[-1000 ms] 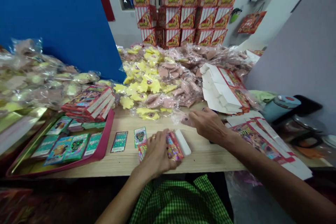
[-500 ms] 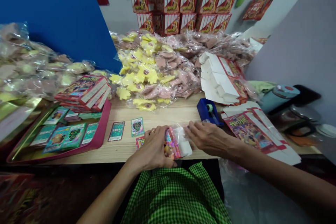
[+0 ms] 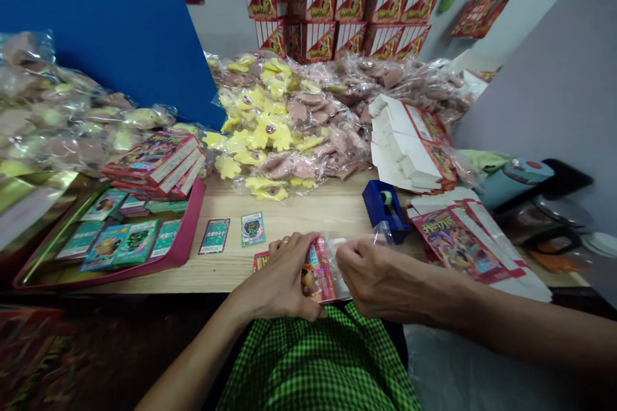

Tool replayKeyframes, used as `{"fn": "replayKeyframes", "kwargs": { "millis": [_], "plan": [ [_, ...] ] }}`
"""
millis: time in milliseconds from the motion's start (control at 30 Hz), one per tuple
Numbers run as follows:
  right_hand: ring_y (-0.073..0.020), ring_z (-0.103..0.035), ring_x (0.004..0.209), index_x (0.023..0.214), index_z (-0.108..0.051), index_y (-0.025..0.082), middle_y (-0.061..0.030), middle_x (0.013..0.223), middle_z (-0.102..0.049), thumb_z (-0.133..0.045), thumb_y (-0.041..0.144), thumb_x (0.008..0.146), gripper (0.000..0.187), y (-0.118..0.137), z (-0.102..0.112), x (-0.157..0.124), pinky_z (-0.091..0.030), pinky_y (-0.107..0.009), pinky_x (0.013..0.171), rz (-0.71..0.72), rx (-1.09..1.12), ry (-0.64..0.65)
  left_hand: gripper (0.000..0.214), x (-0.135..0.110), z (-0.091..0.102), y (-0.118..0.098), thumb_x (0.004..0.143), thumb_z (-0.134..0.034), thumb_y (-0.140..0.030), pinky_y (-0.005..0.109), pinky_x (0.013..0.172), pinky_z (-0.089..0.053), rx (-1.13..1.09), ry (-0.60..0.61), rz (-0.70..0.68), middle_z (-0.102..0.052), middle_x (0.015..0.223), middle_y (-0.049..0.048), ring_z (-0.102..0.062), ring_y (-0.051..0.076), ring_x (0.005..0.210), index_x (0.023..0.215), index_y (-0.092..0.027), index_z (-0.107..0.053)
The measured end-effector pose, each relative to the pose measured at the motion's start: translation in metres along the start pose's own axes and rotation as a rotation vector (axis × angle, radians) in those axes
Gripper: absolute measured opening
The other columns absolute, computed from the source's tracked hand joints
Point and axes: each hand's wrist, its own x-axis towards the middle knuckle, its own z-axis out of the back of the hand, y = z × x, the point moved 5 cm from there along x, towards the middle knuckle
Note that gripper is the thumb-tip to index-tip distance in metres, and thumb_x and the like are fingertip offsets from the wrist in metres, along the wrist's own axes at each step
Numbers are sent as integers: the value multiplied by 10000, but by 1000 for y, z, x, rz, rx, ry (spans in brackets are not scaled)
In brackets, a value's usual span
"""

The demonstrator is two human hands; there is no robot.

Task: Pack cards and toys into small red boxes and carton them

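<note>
My left hand (image 3: 282, 279) is closed around a small red printed box (image 3: 319, 275) at the front edge of the wooden table (image 3: 308, 218). My right hand (image 3: 373, 279) pinches a clear plastic wrapper (image 3: 340, 257) at the box's right end, fingers curled. A ring shows on a left finger. Just beyond my right hand stands a blue tape dispenser (image 3: 387, 209). Two loose cards (image 3: 234, 232) lie left of my hands.
A pink tray (image 3: 186, 247) at left holds cards and stacked red packs (image 3: 157, 164). A heap of bagged yellow and pink toys (image 3: 294, 125) fills the table's back. Flat box blanks (image 3: 414, 151) and printed sheets (image 3: 457, 244) lie right. Red cartons (image 3: 347, 0) are stacked behind.
My right hand came back from the far side of the table to the box and took hold of the wrapper. Both hands drew the box toward me. The tape dispenser became uncovered.
</note>
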Motion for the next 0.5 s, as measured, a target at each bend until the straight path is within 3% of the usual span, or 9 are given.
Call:
{"fn": "replayKeyframes", "kwargs": {
  "millis": [100,167,267,367,500],
  "plan": [
    [-283,-586,901,959,-723,263,-97,898,-691,-419,23,924,389,0,11,2,-481,-411,696,24,65,-26,1063,0,0,-1,554,-889,-378,572,1020,-437,-64,-45,-26,-569,1290,104,-544,373,1180,1491,-253,-402],
    [-316,-612,1091,1223,-683,204,-135,1157,-715,-459,83,935,385,-7,24,-1,-514,-490,889,19,74,-75,1091,-1,4,0,555,-898,-378,577,1052,-426,-123,-105,-13,-550,1321,111,-528,370,1216,1496,-248,-361],
    [-343,-578,1270,1499,-484,167,-163,1404,-625,-482,177,979,520,-29,49,-11,-489,-557,1030,-210,88,-278,1119,-3,13,2,558,-906,-356,576,1105,-400,-192,-225,13,-498,1386,128,-487,368,1281,1495,-245,-304],
    [-309,-630,1241,1563,-412,238,-124,1339,-678,-475,144,1000,575,-35,64,-21,-539,-514,1010,-388,108,-415,1145,-2,15,-1,557,-901,-320,591,1133,-378,-203,-341,-25,-447,1431,139,-463,376,1319,1498,-259,-252],
    [-306,-586,1331,1551,-424,273,-120,1481,-581,-481,102,976,602,-18,67,-17,-564,-492,1024,-358,216,-434,1177,6,7,-10,593,-885,-304,603,1131,-391,-220,-455,-112,-402,1455,147,-456,374,1339,1509,-288,-147]
  ]
}}
